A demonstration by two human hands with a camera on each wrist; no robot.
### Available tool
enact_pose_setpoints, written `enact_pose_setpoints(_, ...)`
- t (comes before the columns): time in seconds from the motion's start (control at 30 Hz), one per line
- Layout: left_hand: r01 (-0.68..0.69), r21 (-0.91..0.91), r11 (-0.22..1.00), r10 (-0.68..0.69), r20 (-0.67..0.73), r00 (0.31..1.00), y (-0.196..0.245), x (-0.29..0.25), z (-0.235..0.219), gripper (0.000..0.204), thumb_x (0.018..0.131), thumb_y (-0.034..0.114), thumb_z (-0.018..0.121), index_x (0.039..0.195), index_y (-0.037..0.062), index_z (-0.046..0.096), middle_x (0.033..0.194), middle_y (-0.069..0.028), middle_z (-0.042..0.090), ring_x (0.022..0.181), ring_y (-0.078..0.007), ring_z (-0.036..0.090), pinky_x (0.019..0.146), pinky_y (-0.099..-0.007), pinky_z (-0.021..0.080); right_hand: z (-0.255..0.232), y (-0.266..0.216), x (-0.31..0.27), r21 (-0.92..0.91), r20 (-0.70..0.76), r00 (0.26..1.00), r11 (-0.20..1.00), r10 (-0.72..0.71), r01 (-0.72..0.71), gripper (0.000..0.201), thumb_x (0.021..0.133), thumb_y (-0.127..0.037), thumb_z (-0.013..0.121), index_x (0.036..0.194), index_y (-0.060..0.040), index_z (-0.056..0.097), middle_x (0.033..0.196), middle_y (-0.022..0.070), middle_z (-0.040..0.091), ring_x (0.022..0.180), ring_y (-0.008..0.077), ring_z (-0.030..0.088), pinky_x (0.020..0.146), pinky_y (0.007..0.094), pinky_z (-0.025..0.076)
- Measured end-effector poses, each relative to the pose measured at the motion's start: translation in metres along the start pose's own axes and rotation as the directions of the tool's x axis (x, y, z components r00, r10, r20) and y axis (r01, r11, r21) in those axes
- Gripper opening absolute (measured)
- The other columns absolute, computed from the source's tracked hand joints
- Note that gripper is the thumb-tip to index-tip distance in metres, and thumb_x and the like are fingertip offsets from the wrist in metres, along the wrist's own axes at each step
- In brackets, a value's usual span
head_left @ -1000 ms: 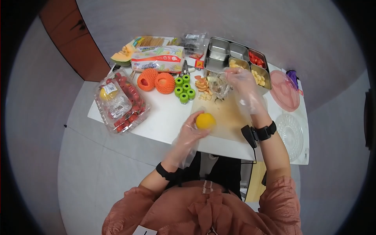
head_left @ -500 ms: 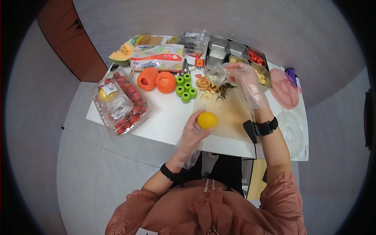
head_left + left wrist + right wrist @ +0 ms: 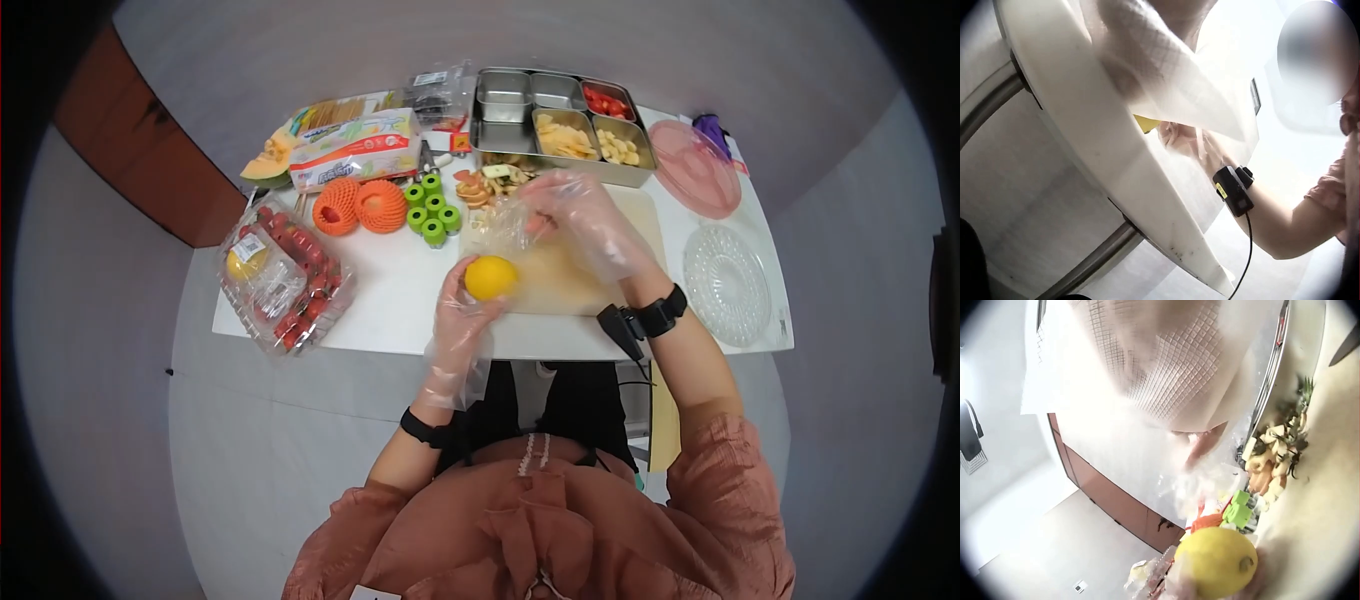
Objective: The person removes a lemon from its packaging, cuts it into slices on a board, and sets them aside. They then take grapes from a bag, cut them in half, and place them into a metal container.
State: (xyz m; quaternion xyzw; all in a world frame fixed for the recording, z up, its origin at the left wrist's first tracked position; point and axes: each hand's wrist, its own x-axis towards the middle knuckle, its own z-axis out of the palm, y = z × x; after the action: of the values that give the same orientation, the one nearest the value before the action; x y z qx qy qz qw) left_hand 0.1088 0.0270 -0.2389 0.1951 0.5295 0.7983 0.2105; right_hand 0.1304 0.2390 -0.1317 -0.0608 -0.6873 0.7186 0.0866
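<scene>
My gloved left hand (image 3: 463,312) holds a yellow lemon (image 3: 491,278) over the near left edge of the cutting board (image 3: 630,225). The lemon (image 3: 1216,562) shows large in the right wrist view, its tip facing right. Just beyond it, my gloved right hand (image 3: 585,215) pinches a crumpled clear plastic wrap (image 3: 508,226) above the board. In the left wrist view only a sliver of the lemon (image 3: 1146,124) shows below the left glove, with the right hand (image 3: 1188,140) behind it.
Peels and scraps (image 3: 490,184) lie at the board's back left, near green cutters (image 3: 432,210). Behind stands a metal tray (image 3: 505,137) with cut fruit. Orange foam nets (image 3: 381,207) and a strawberry box (image 3: 285,275) are left; a glass plate (image 3: 727,285) and pink lid (image 3: 694,170) are right. A knife (image 3: 1346,347) shows.
The right hand has come down from near the metal tray toward the lemon, bringing the plastic wrap with it. The left hand still holds the lemon. The head view has shifted.
</scene>
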Motion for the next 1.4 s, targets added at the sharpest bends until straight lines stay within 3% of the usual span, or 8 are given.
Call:
enact_pose_setpoints(0.3,0.079,-0.119,0.99,-0.074,0.045,0.996,0.011,-0.005,-0.002,0.065,0.083,-0.006,0.072,0.14,0.001,0.043,0.125,-0.009,0.057,0.112,-0.0189,0.06,0.102,-0.0328,0.049,0.02,0.054,-0.034,-0.19,-0.054,0.996,0.98,-0.065,0.054,0.03,0.095,-0.016,0.066,0.117,0.0035,0.067,0.096,0.0083,0.07,0.089,0.0159,0.067,0.083,0.0281,0.052)
enact_pose_setpoints(0.47,0.059,-0.167,0.984,-0.04,0.111,0.993,0.0,-0.002,-0.011,0.06,0.086,0.003,0.07,0.141,0.0002,0.045,0.123,-0.0103,0.059,0.113,-0.0193,0.061,0.103,-0.0348,0.049,0.015,0.064,-0.036,-0.497,0.332,0.832,0.668,-0.444,0.554,0.029,0.095,-0.018,0.062,0.114,0.0026,0.067,0.113,0.017,0.068,0.107,0.0257,0.065,0.095,0.0347,0.05)
enact_pose_setpoints(0.6,0.079,-0.265,0.961,-0.035,0.169,0.985,0.003,-0.004,-0.014,0.056,0.091,0.015,0.069,0.14,-0.0012,0.047,0.126,-0.0114,0.06,0.113,-0.0207,0.061,0.104,-0.0366,0.049,0.007,0.06,-0.047,-0.27,0.347,0.903,0.895,-0.253,0.354,0.04,0.097,-0.026,0.063,0.131,-0.0047,0.062,0.134,0.016,0.058,0.122,0.0306,0.057,0.103,0.0388,0.046)
enact_pose_setpoints(0.93,0.109,-0.33,0.938,-0.03,0.234,0.972,0.006,-0.003,-0.021,0.054,0.101,0.033,0.061,0.142,0.0016,0.047,0.135,-0.0176,0.056,0.117,-0.0292,0.058,0.097,-0.0372,0.049,0.025,0.063,-0.069,-0.424,0.03,0.959,0.866,-0.281,0.267,0.02,0.093,-0.018,0.061,0.101,-0.0017,0.071,0.09,0.0198,0.069,0.08,0.0372,0.066,0.072,0.0427,0.051)
enact_pose_setpoints(1.1,0.105,-0.376,0.92,-0.024,0.215,0.976,-0.002,0.003,-0.03,0.055,0.101,0.031,0.06,0.144,0.0,0.044,0.141,-0.0212,0.054,0.121,-0.0312,0.057,0.101,-0.0403,0.048,0.024,0.092,-0.064,-0.427,-0.235,0.848,0.834,-0.475,0.349,0.018,0.093,-0.016,0.062,0.102,-0.002,0.07,0.089,0.0209,0.068,0.078,0.0348,0.067,0.071,0.0411,0.051)
enact_pose_setpoints(1.23,0.068,-0.316,0.946,-0.004,0.2,0.98,-0.013,0.008,-0.026,0.054,0.103,0.031,0.057,0.144,-0.001,0.044,0.139,-0.0209,0.055,0.128,-0.032,0.055,0.11,-0.0468,0.044,0.007,0.084,-0.056,-0.349,-0.366,0.857,0.907,-0.362,0.234,0.02,0.093,-0.013,0.064,0.109,-0.0024,0.071,0.087,0.0142,0.071,0.082,0.0204,0.069,0.076,0.0333,0.054)
enact_pose_setpoints(1.3,-0.031,-0.17,0.985,0.06,0.168,0.984,-0.011,0.005,-0.013,0.051,0.102,0.03,0.059,0.14,-0.0018,0.046,0.134,-0.0182,0.059,0.121,-0.0302,0.06,0.104,-0.0469,0.051,0.0,0.083,-0.041,-0.585,-0.367,0.781,0.778,-0.506,0.229,0.023,0.092,-0.016,0.066,0.109,-0.0016,0.07,0.089,0.0097,0.07,0.084,0.0163,0.069,0.076,0.031,0.054)
enact_pose_setpoints(1.4,-0.06,-0.135,0.989,0.068,0.057,0.996,-0.009,0.002,-0.009,0.053,0.1,0.026,0.064,0.14,-0.0019,0.045,0.128,-0.0161,0.061,0.119,-0.0286,0.062,0.104,-0.0481,0.052,-0.003,0.047,-0.031,-0.55,-0.214,0.874,0.794,-0.436,0.261,0.025,0.095,-0.023,0.061,0.105,-0.0024,0.069,0.093,0.0214,0.07,0.09,0.0354,0.07,0.08,0.0435,0.053)
